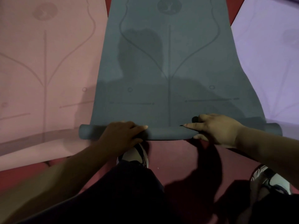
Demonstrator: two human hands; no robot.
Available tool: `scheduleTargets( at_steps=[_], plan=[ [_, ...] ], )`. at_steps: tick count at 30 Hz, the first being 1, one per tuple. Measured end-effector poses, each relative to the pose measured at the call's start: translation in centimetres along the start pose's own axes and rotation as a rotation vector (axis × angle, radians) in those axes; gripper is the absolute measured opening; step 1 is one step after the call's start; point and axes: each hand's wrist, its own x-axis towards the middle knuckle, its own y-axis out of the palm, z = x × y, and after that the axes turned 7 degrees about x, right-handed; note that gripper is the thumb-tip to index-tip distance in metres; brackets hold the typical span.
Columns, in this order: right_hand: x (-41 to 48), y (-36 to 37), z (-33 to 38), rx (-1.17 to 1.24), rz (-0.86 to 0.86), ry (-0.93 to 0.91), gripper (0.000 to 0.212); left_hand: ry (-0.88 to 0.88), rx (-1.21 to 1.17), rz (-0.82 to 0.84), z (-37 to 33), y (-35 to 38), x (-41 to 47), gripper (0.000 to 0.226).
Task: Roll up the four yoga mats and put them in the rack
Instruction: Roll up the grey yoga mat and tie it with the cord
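The grey mat (168, 65), lying on the floor (169, 154), is gripped at its barely rolled near end by left hand (123, 134) and right hand (216, 129); pink mat (45, 70) and purple mat (267, 65) are seen flat.

A single wide-angle camera on the person's head looks forward and steeply down. It sits close above the left hand (123, 134) and right hand (216, 130) in the lower middle, and faces along the grey mat (169, 70), which runs away to the top edge. The person's own trousers (137, 191) and shoes (139, 156) fill the bottom; the pink mat (45, 70) and purple mat (267, 62) curve at the sides
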Motion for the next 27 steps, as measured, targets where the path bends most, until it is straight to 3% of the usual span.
scheduleTargets(
  at_steps=[3, 8, 10, 13, 16, 22, 27],
  plan=[
    [0.3, -0.3, 0.0, 0.008, 0.005, 0.014, 0.065, -0.031, 0.062, 0.026, 0.0, 0.1, 0.2, 0.059],
    [-1.0, -0.1, 1.2, -0.127, -0.207, -0.025, 0.055, -0.114, 0.043, 0.031, -0.3, 0.4, 0.8, 0.054],
    [-1.8, 0.3, 1.9, -0.238, -0.257, -0.025, 0.064, -0.13, 0.007, 0.035, -0.2, -0.1, 0.9, 0.054],
    [-2.4, 1.3, 3.3, -0.32, -0.293, 0.115, 0.078, -0.205, -0.104, 0.126, 0.4, -0.6, 1.5, 0.064],
    [-2.3, 1.8, 3.7, -0.287, -0.338, 0.166, 0.06, -0.192, -0.173, 0.129, 0.7, -1.0, 1.6, 0.077],
    [-1.0, 0.3, 1.6, -0.193, -0.223, 0.108, 0.057, -0.123, -0.117, -0.008, 0.7, -0.2, 1.3, 0.061],
    [-0.1, -0.4, 0.5, -0.145, -0.144, 0.07, 0.058, -0.087, -0.038, 0.027, 1.0, 0.7, 1.3, 0.058]
  ],
)
